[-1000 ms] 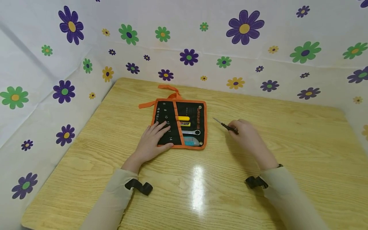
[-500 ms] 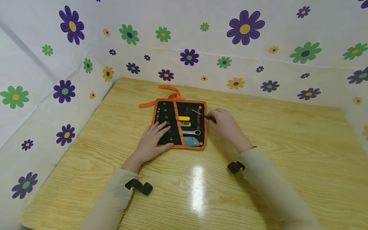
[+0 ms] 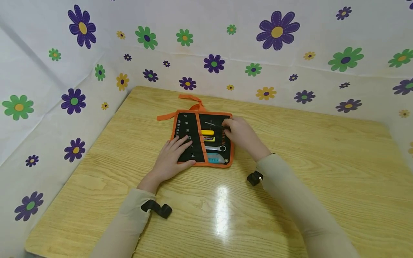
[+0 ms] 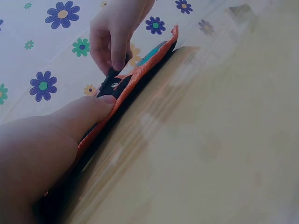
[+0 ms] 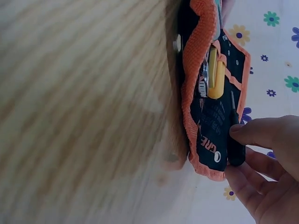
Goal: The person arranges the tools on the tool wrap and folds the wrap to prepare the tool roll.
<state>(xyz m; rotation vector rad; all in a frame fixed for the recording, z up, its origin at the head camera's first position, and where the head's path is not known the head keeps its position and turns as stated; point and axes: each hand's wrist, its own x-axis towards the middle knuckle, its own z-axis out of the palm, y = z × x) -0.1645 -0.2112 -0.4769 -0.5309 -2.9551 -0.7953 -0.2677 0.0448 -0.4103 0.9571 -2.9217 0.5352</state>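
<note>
A black tool pouch (image 3: 190,123) with orange trim lies unfolded on the table. My left hand (image 3: 169,159) rests flat on its numbered left part, fingers spread and thumb at the near edge. Over the right part, my right hand (image 3: 243,134) pinches a small screwdriver (image 5: 236,144) by its black handle, the thin shaft pointing left towards the pockets. Sticking out of the pockets are a yellow-ended tool (image 3: 207,132), a yellow-labelled item (image 3: 209,139), a ring spanner (image 3: 219,148) and a teal utility knife (image 3: 215,158). Their other ends are hidden in the pockets.
Orange ties (image 3: 190,97) trail from the pouch's far edge. The wooden table (image 3: 180,222) meets a white flower-print cloth (image 3: 238,50) at the back and left. Black camera mounts (image 3: 255,178) sit on both wrists.
My right hand has carried the screwdriver leftward from the bare table to over the pouch's upper right part. My left hand has stayed in place on the pouch.
</note>
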